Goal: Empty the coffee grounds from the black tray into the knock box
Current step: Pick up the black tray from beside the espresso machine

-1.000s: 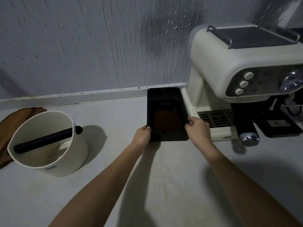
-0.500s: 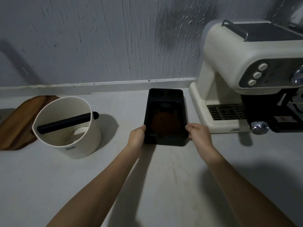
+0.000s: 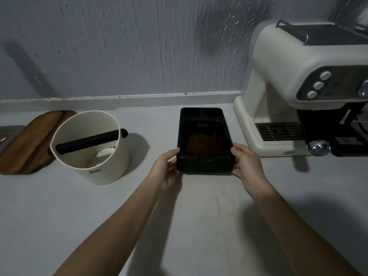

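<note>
Black tray [image 3: 205, 162], brown grounds [image 3: 202, 146] inside, is gripped at its near corners by left hand [image 3: 167, 169] and right hand [image 3: 248, 166], kept level against spills, mid-counter [image 3: 199, 216]. White knock box [image 3: 90, 148] is placed towards the counter's left edge.

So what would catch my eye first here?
Two bare hands, left hand and right hand, gripping a black tray of brown coffee grounds at the counter's middle. To its left stands a cream knock box with a black bar; a cream espresso machine sits on the right.
</note>
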The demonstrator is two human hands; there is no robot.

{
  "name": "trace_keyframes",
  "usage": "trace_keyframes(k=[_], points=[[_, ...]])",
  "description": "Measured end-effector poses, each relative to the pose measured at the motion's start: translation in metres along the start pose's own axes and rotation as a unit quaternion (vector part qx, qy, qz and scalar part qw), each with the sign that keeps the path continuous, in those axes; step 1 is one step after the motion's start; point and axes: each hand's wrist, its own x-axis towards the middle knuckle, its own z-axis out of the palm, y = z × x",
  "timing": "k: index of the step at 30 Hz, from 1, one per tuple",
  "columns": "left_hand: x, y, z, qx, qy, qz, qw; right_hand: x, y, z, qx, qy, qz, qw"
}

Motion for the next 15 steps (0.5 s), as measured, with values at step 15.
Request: trace_keyframes(k=[15], points=[[-0.018, 0.005, 0.0, 0.03, -0.011, 0.042, 0.999, 0.006, 0.001, 0.008, 0.183, -0.162, 0.173, 0.954]])
